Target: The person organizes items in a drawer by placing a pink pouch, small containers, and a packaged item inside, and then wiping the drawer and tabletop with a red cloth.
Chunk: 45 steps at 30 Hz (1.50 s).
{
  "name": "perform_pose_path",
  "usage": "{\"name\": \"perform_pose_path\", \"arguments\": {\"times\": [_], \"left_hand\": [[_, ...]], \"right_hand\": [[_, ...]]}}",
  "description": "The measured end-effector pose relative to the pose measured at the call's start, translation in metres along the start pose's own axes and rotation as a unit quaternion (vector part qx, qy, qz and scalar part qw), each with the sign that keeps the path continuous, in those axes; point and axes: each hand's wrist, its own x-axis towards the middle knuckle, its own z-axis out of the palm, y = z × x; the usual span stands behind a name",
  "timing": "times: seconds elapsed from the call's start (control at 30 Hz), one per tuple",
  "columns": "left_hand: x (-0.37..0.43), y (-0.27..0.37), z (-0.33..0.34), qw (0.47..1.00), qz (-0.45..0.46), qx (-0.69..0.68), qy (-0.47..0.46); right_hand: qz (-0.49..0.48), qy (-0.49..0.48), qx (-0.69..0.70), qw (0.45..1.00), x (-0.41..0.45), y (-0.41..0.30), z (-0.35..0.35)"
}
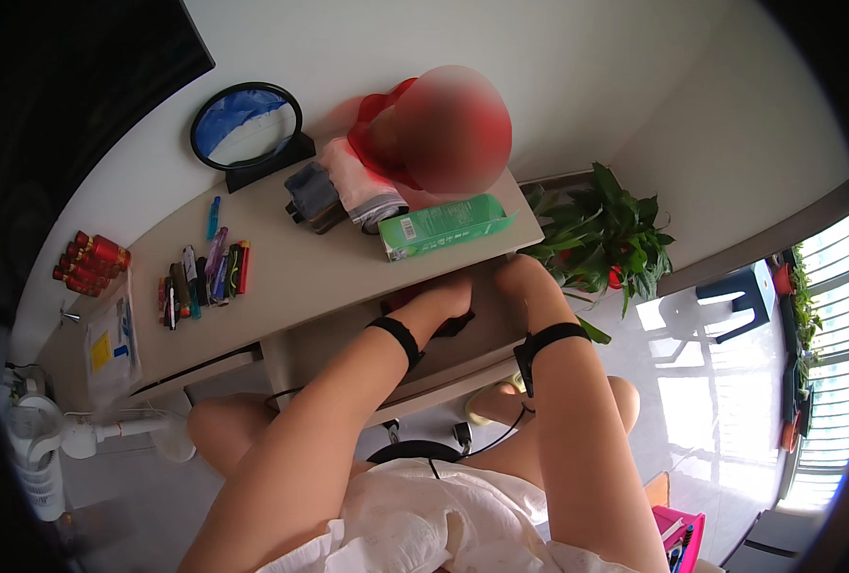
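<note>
My left hand point(456, 295) reaches into an open drawer point(353, 358) beneath the desktop point(288, 276). Close by it, a dark object point(457, 324) lies partly hidden in the drawer. At the drawer's right end is my right hand point(517, 276), bent down by the desk's front edge. The fingers of both hands are out of sight, so what they hold or touch cannot be made out. A black strap point(399, 342) circles my left forearm, and another strap with a small device point(532, 351) is on the right.
On the desktop lie a green carton point(442, 228), a pale rolled bundle point(363, 183), a dark pouch-like item point(315, 195), several pens point(199, 279) and red cylinders point(93, 263). A round mirror point(247, 125) and a blurred red object point(374, 132) stand behind. A leafy plant point(611, 236) is right.
</note>
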Motion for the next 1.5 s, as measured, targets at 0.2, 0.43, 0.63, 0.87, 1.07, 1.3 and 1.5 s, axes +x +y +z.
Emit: {"name": "perform_pose_path", "arguments": {"times": [0.2, 0.43, 0.63, 0.87, 1.07, 1.3, 1.5], "left_hand": [[-0.023, -0.041, -0.009, 0.994, -0.013, 0.019, -0.105], [0.038, -0.009, 0.032, 0.994, 0.082, -0.047, 0.061], [0.055, 0.006, 0.037, 0.967, 0.014, -0.178, 0.182], [0.001, 0.020, 0.010, 0.999, 0.028, -0.028, -0.019], [-0.060, 0.001, -0.030, 0.995, 0.103, 0.011, 0.010], [-0.036, 0.003, 0.003, 0.994, 0.054, 0.083, 0.036], [-0.004, -0.004, 0.006, 0.970, -0.047, -0.225, 0.083]], "right_hand": [[-0.032, -0.002, -0.063, 0.997, 0.037, 0.010, 0.024], [-0.042, 0.023, -0.061, 0.997, 0.050, 0.030, 0.032], [-0.029, 0.040, -0.056, 0.997, 0.029, 0.013, 0.022], [-0.107, -0.013, -0.179, 0.978, 0.015, 0.022, -0.006], [0.044, -0.087, 0.067, 0.993, -0.074, -0.010, -0.049], [0.057, -0.132, 0.087, 0.986, -0.085, -0.010, -0.057], [0.092, -0.174, 0.000, 0.980, -0.067, -0.023, -0.061]]}}
